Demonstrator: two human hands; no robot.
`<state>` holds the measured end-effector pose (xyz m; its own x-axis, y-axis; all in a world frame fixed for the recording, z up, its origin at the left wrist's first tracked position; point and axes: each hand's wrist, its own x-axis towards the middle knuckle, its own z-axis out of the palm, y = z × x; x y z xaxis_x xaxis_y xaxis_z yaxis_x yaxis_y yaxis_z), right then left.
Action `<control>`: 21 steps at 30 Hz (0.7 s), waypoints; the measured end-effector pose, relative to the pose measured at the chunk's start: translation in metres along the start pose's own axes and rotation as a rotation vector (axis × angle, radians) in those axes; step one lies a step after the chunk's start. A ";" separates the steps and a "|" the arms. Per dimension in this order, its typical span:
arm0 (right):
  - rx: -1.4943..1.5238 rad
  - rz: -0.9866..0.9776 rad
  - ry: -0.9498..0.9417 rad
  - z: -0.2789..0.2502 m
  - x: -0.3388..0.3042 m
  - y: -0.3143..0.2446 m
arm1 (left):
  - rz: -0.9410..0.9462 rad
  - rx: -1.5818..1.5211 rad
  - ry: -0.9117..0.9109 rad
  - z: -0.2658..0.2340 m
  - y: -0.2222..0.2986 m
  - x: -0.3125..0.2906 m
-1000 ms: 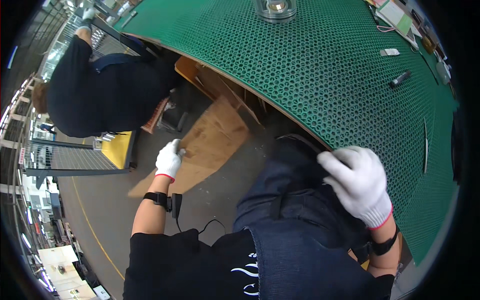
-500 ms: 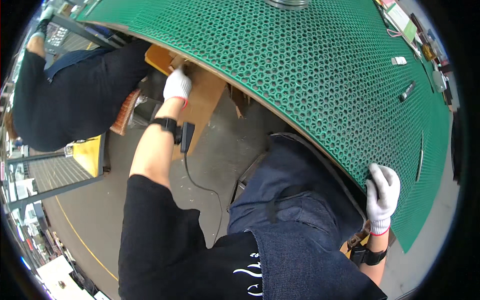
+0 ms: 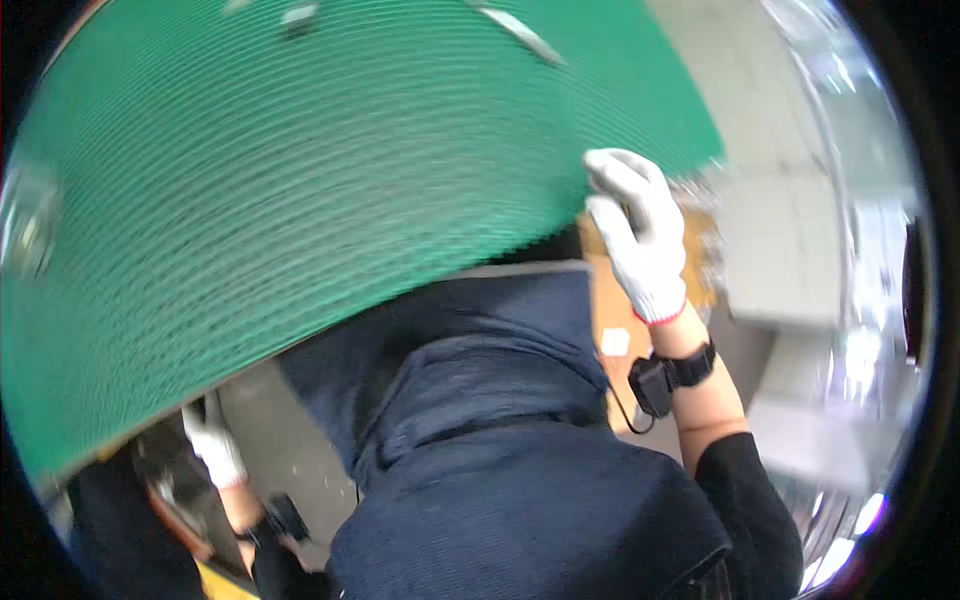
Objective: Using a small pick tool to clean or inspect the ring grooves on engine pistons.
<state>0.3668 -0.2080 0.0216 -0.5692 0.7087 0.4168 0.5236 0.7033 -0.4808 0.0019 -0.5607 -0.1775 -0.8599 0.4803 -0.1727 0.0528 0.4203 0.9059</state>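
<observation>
My right hand [image 3: 640, 235], in a white knit glove, is over the right front corner of the green mat [image 3: 330, 180]. Its fingers are curved and the thumb stands apart, with nothing between them. Beside and below it is a brown cardboard box [image 3: 605, 295]. Low on the left, my left hand [image 3: 213, 445], gloved the same way, is at the table's front edge. Its fingers look stretched out and slightly apart, but they are blurred, and no held object shows. Both wrists wear black straps with small dark devices.
On the mat lie a slim silvery rod [image 3: 522, 35] and a small blurred dark-and-white object [image 3: 300, 18]. Blurred shiny metal rings [image 3: 30, 220] show at the far left. Another person in dark clothes [image 3: 130, 520] is at the lower left. Pale floor [image 3: 780, 240] lies to the right.
The view has swung right, blurring the mat. My left hand has left the cardboard by the other person and is at the table edge. The right hand has lifted slightly, thumb apart.
</observation>
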 end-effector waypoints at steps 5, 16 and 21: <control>-0.141 0.733 0.221 -0.084 -0.190 0.148 | 0.122 -0.054 -0.463 0.084 0.086 -0.040; 0.465 2.114 0.479 0.086 -0.648 0.159 | 0.905 0.472 -1.107 0.247 0.293 -0.108; 0.037 2.403 0.480 0.097 -0.721 0.153 | 1.162 0.556 -1.167 0.285 0.328 -0.120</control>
<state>0.7959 -0.6169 -0.4275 0.8310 -0.0971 -0.5477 -0.2367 -0.9528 -0.1902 0.2671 -0.2606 0.0303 0.5247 0.8509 0.0261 0.6956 -0.4463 0.5630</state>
